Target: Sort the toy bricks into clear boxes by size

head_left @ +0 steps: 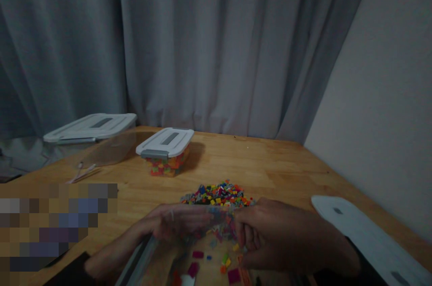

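Note:
In the head view a clear plastic box (148, 250) is close in front of me, tilted, with a few loose toy bricks in it, among them a magenta brick (233, 275) and an orange piece (243, 270). My left hand (178, 221) holds the box, its fingers lying along the far wall and seen through the plastic. Over the box's right part, my right hand (259, 232) has curled fingers. What it grips, if anything, is hidden. Just beyond both hands lies a heap of small colourful bricks (219, 194) on the wooden table.
A small lidded box (167, 144) full of bricks stands further back. Left of it is a larger clear box with a white lid (97, 126). A loose white lid (364, 236) lies on the right. Grey curtains (209, 43) hang behind the wooden table (270, 164).

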`<state>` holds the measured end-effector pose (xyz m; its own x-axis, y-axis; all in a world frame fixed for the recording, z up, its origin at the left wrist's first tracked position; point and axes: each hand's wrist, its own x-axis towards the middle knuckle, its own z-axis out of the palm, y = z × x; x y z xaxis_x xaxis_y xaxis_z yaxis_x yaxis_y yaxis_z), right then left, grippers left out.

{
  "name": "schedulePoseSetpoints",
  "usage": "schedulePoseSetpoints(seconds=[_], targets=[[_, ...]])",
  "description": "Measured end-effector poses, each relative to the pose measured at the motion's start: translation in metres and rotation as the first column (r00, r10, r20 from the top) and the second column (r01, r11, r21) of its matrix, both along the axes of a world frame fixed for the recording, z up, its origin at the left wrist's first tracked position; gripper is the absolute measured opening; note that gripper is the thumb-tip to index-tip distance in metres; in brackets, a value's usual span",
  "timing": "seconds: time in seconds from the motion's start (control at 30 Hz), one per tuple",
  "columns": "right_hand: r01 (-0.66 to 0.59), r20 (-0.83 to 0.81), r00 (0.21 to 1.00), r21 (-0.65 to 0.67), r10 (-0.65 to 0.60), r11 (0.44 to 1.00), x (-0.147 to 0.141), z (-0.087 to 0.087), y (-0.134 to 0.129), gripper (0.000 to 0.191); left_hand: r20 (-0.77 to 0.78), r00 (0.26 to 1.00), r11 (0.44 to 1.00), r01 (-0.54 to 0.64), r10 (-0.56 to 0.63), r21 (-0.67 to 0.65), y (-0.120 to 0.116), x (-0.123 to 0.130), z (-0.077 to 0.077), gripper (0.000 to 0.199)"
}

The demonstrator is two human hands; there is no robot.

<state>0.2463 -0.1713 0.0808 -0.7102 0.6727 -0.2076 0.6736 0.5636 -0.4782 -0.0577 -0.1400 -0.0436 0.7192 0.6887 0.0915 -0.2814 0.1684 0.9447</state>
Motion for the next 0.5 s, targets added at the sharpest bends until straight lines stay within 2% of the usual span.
schedulePoseSetpoints(seconds=[0.1, 0.2, 0.3, 0.4, 0.5], targets=[[-0.054, -0.003, 0.999, 0.025, 0.054, 0.998, -0.003, -0.006, 0.003, 0.020, -0.032, 0.999, 0.999, 0.034, -0.033, 0.029, 0.005, -0.005, -0.003, 0.054], [-0.123, -0.003, 0.992, 0.045, 0.123, 0.991, -0.005, -0.012, 0.006, 0.019, -0.037, 0.999, 0.999, -0.006, 0.008, 0.038, 0.005, -0.008, -0.001, 0.055], [-0.080, 0.046, 0.996, 0.072, 0.076, 0.994, -0.009, -0.018, 0.007, 0.020, -0.080, 0.996, 0.999, -0.036, 0.036, 0.004, -0.002, -0.006, 0.006, 0.055], [-0.028, 0.134, 0.991, 0.193, 0.002, 0.981, -0.014, -0.028, 0.007, 0.018, -0.079, 0.989, 0.992, -0.124, 0.123, -0.006, -0.009, -0.004, 0.010, 0.053], [-0.071, 0.175, 0.984, 0.268, 0.024, 0.961, -0.019, -0.043, 0.009, 0.012, -0.066, 0.989, 0.990, -0.137, 0.135, -0.018, -0.007, -0.004, 0.006, 0.053]])
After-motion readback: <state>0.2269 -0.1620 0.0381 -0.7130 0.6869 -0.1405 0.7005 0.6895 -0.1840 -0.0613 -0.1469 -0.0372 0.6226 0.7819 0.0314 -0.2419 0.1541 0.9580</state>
